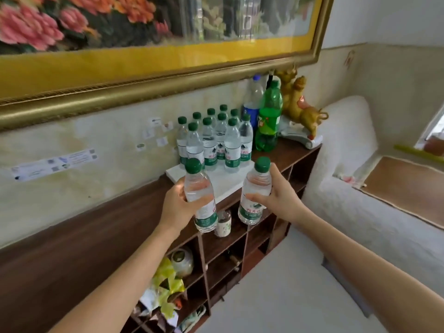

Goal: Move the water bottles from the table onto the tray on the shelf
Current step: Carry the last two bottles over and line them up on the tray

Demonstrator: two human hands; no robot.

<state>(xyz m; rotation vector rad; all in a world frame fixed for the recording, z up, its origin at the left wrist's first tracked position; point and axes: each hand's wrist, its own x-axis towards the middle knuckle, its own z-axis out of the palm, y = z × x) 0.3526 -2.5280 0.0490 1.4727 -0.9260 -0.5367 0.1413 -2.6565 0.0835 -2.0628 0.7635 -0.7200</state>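
Fingers of each hand curl round a bottle: left hand (176, 205) on one (200, 198), right hand (276, 195) on another (255, 193). At 12 o'clock from them, bottles crowd a white tray (223, 182) on the shelf (96, 236).

Single view: head-worn wide-angle camera, at person's eye level, standing height. Faces forward and down, tilted, horizon slanted. Looks obliquely along brown shelf (115, 227) top toward wall and room corner at right. Close range: both forearms enter from bottom edge, left hand (179, 205) and right hand (276, 198) mid-frame, near lens. White tray (216, 181) on shelf just beyond hands. Framed picture (144, 44) fills upper frame; white sofa (360, 188) at right edge. Wide-angle bending at frame edges. No second view.
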